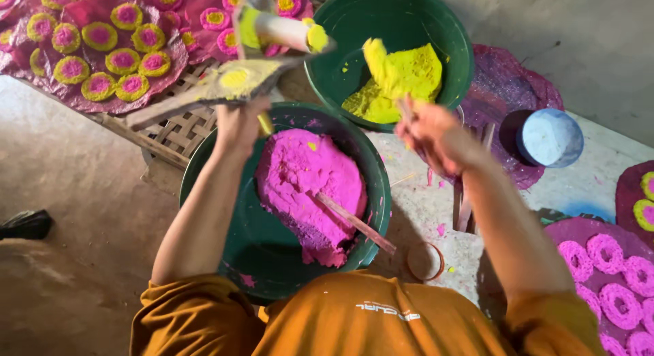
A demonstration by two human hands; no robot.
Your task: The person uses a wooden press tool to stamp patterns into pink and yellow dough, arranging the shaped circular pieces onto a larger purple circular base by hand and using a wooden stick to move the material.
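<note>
Two closed grips: left hand holds a paddle; right hand lifts yellow dough above it.

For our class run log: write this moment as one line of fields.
left hand: holds paste-smeared tool | right hand: lifts yellow paste on stick | below: pink paste bowl

Floor-level craft workshop, informal, likely a home yard. Bare concrete floor stained with pigment. Two green basins, one of pink paste, one of yellow paste. Finished pink-and-yellow rings drying on purple sheets over a woven bamboo mat.
</note>
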